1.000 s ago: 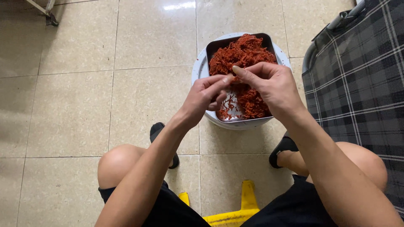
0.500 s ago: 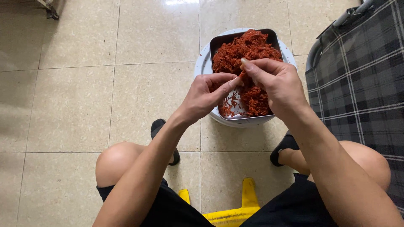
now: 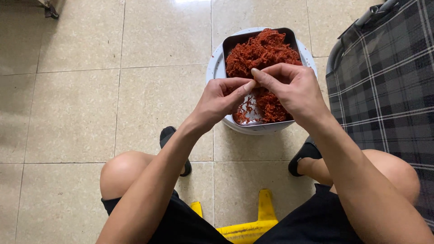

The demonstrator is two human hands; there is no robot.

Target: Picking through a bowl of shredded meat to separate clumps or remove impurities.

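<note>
1. Red-orange shredded strands fill a dark rectangular metal tray. They are heaped high at the far end and thin at the near end, where bare metal shows. The tray's long axis runs straight away from the person.
2. The tray sits on a white round bucket on the tiled floor, between the person's feet.
3. Both hands hover over the tray's near half, so the strands lie directly beneath and beyond the fingers. The left hand and right hand are about equally near.
4. Thumbs and forefingers of both hands are pinched together and meet tip to tip above the tray. Whether a strand sits between them is too small to tell.
5. A checked fabric chair stands to the right, and a yellow stool shows under the person.
</note>
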